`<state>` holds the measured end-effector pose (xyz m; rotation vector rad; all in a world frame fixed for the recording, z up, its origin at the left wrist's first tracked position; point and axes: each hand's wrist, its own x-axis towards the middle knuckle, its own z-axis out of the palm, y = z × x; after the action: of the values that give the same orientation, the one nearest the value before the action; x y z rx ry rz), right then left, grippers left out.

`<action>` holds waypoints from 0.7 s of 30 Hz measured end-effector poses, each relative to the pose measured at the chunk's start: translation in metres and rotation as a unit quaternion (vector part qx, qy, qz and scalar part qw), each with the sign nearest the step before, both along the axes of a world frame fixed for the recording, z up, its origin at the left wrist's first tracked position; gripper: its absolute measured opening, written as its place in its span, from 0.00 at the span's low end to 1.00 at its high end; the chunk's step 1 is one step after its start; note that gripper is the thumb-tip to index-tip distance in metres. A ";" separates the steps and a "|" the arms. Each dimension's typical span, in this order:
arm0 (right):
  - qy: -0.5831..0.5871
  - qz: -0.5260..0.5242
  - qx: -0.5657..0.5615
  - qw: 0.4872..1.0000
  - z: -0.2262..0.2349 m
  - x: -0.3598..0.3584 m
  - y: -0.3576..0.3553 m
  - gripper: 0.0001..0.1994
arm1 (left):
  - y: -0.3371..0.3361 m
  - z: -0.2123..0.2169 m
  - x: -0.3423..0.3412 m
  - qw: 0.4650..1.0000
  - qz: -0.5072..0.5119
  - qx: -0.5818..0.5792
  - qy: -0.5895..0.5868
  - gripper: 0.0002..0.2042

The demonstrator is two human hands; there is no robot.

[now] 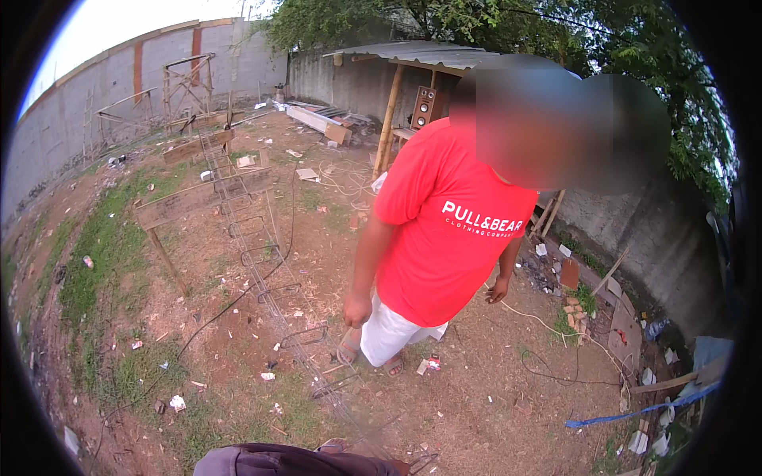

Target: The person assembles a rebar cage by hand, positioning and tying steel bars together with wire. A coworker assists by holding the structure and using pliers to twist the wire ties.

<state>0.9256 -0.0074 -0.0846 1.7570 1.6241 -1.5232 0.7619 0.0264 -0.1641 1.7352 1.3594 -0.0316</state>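
Note:
My left hand is out of view. At the lower edge, a small patch of skin beside dark purplish cloth (294, 462) may be part of my right hand; its fingers do not show. Close to it is the near end of a long steel reinforcement cage (279, 311). The cage has thin bars and rectangular stirrups and runs away from me to the far left. Beside it stands a person in a red T-shirt (456, 230) and white shorts, both arms hanging down, with no tool visible in their hands. A sandalled foot (333, 446) shows near the cloth.
Boards on stakes (198, 200) cross the cage farther off. A dark cable (208, 339) trails over dirt and grass. Behind the person are a metal-roofed shelter (421, 54) and a speaker (425, 107). Rubble, boards and a blue strap (643, 412) lie at right; a wall (103, 119) encloses the yard.

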 end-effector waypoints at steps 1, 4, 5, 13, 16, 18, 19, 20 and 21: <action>-0.004 0.011 0.006 1.000 -0.002 -0.002 0.004 0.19 | 0.006 0.006 -0.002 1.000 0.007 0.008 0.014 0.16; -0.013 0.041 0.017 0.999 -0.010 0.002 0.002 0.18 | -0.008 0.017 0.001 0.999 0.016 -0.018 0.031 0.17; -0.009 0.053 0.020 0.998 -0.013 0.005 -0.002 0.17 | -0.014 0.017 0.003 0.996 0.076 -0.030 0.021 0.17; 0.071 -0.016 -0.026 0.997 -0.016 0.031 -0.029 0.15 | -0.029 -0.011 0.019 0.981 0.185 0.010 0.058 0.13; 0.125 0.040 -0.083 0.988 -0.026 0.046 -0.017 0.14 | -0.034 -0.013 0.020 0.976 0.203 0.031 0.069 0.13; 0.035 -0.055 -0.214 0.975 -0.040 0.059 0.001 0.17 | -0.039 -0.007 0.019 0.971 0.235 0.032 0.044 0.13; 0.006 -0.059 -0.256 0.965 -0.048 0.069 0.014 0.18 | -0.041 -0.003 0.017 0.968 0.248 0.022 0.041 0.13; 0.008 -0.065 -0.329 0.942 -0.062 0.068 0.032 0.19 | -0.042 0.001 0.014 0.971 0.235 0.018 0.037 0.13; -0.011 -0.040 -0.351 0.936 -0.075 0.071 0.050 0.19 | -0.044 0.005 0.012 0.973 0.226 0.019 0.036 0.13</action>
<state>0.9967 0.0422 -0.1591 1.4253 0.8250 -1.8052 0.7740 -0.0172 -0.1594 1.4289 1.7908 0.1879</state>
